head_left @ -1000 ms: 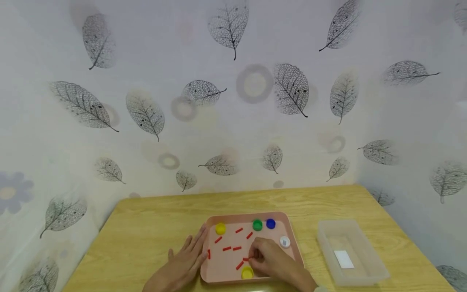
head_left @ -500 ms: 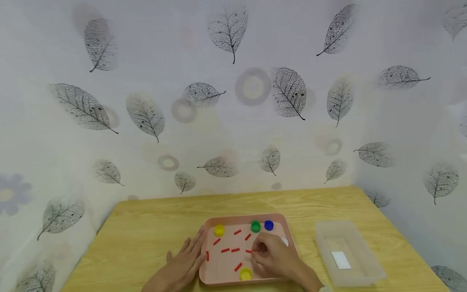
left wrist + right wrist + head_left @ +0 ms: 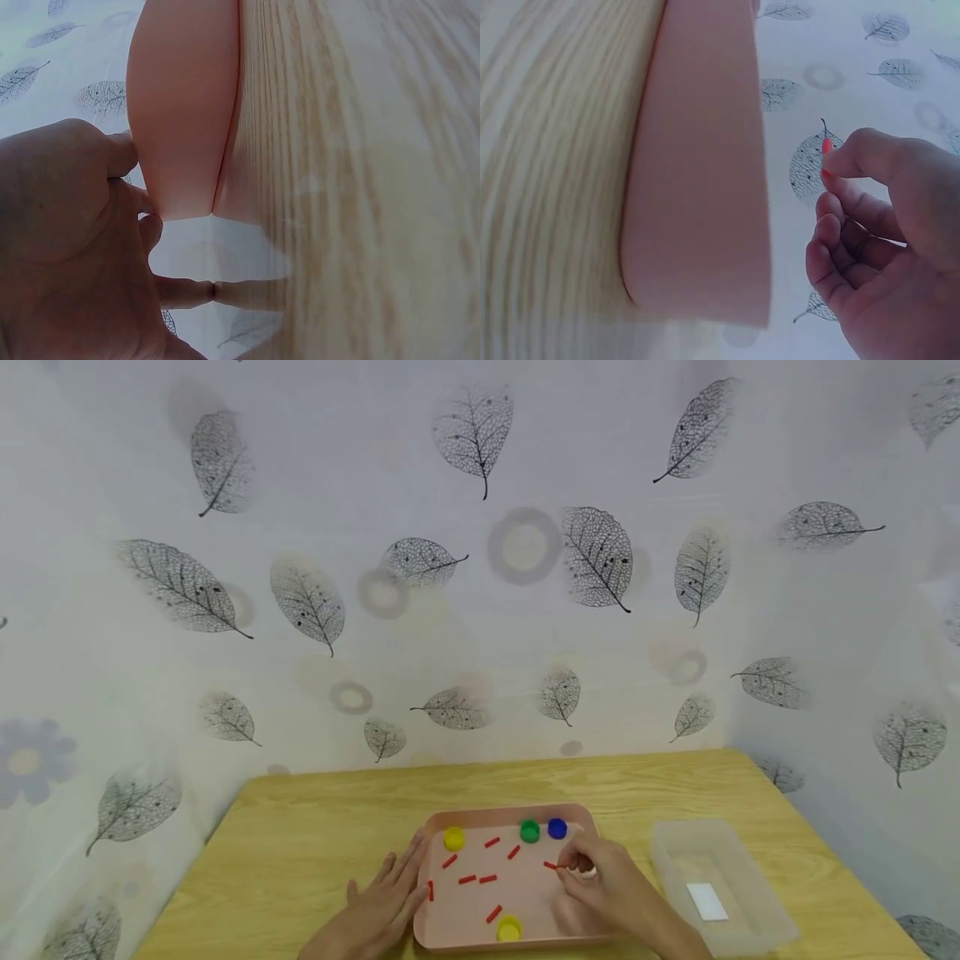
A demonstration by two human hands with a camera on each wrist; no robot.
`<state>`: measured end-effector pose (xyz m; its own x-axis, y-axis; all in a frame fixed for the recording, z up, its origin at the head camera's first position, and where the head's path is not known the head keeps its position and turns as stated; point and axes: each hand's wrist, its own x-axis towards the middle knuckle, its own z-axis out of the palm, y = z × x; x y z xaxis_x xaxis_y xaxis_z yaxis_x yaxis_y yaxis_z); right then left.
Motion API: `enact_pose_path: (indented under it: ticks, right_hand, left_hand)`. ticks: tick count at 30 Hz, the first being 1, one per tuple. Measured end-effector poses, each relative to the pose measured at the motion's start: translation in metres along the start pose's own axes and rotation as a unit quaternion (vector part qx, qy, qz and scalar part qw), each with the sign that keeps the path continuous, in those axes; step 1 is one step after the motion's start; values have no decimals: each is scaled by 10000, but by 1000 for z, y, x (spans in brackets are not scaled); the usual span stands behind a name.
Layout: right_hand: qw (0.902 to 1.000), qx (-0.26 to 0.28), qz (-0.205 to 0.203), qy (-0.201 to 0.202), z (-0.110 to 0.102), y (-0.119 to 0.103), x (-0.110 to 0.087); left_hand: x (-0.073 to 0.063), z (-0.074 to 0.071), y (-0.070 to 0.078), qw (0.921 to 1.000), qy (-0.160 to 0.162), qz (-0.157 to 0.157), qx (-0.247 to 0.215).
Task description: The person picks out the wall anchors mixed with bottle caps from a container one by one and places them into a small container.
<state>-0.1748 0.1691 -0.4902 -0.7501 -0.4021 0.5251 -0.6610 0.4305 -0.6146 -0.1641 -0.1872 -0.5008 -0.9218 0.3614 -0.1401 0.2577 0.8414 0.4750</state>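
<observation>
A small red stick (image 3: pixel 551 866) is pinched between thumb and index finger of my right hand (image 3: pixel 611 883), over the right part of a pink tray (image 3: pixel 457 920). The right wrist view shows the same red stick (image 3: pixel 826 145) held above the tray rim. My left hand (image 3: pixel 381 902) lies with fingers spread and straight along the tray's left edge; in the left wrist view its fingertips meet the tray wall (image 3: pixel 184 112). Several other red sticks (image 3: pixel 488 878) lie scattered in the tray. A white round piece seen earlier is hidden behind my right hand.
Inside the tray stand a yellow cap (image 3: pixel 453 838) at back left, a green cap (image 3: pixel 529 831) and a blue cap (image 3: pixel 557 828) at the back, and another yellow cap (image 3: pixel 509 929) at the front. A translucent bin (image 3: pixel 738 910) with a white card (image 3: pixel 707 902) sits to the right.
My right hand has lifted a red stick from beside the front yellow cap and carried it right and toward the back of the tray. The left hand has stayed in place.
</observation>
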Motion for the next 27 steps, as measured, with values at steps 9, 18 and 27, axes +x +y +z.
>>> enact_pose_path:
  ticks: [9,18,27]
  right_hand:
    - [9968,-578,-230,496,-32,-1,-3]
    - [9876,-1253,-143,936,-62,7,-8]
    - [9829,-1510,-27,1053,-79,25,-16]
  left_hand:
    - [-1,-1,0,10000,-36,25,-4]
    - [3,1,1,9998,-93,-136,94]
    - [2,1,0,9999,-66,-121,18]
